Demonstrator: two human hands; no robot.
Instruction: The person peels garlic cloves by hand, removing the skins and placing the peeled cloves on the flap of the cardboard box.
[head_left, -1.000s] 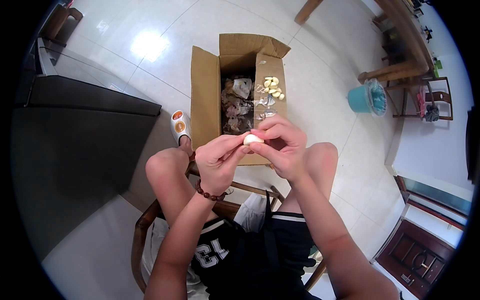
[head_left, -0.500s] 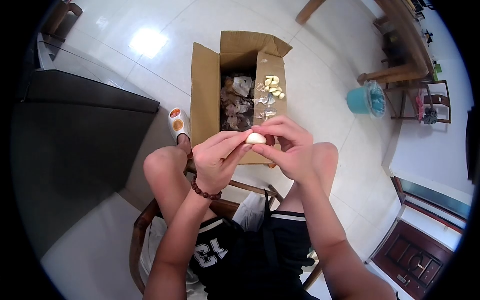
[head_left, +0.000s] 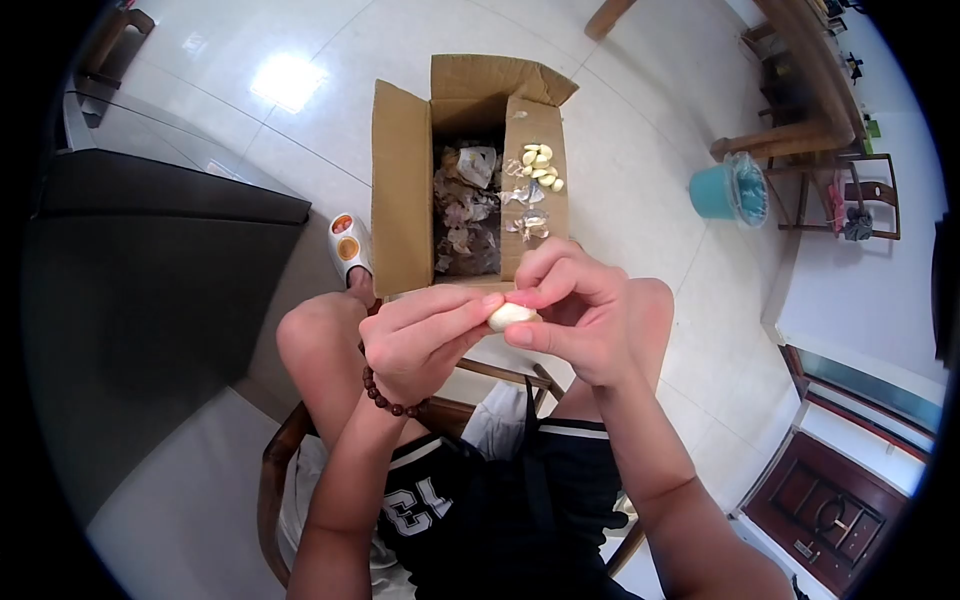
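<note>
A pale garlic clove [head_left: 511, 318] is pinched between my two hands, above my lap and just this side of the cardboard box [head_left: 402, 190]. My left hand [head_left: 425, 335], with a brown bead bracelet at the wrist, grips the clove's left side between thumb and fingers. On its right side, the thumb and bent forefinger of my right hand [head_left: 580, 318] close on it. Several peeled garlic cloves [head_left: 540, 165] lie on the box's right flap, with bits of papery skin [head_left: 528, 222] nearer to me. Inside the box is a heap of garlic skins [head_left: 470, 205].
A teal bin [head_left: 712, 192] with a plastic liner stands on the tiled floor to the right, near a wooden table leg [head_left: 770, 140]. A dark cabinet-like block [head_left: 160, 270] fills the left side. My slippered foot [head_left: 348, 245] is beside the box.
Both hands have come slightly down towards me with the clove. My right fingers have curled more over its top edge. The view has shifted a little.
</note>
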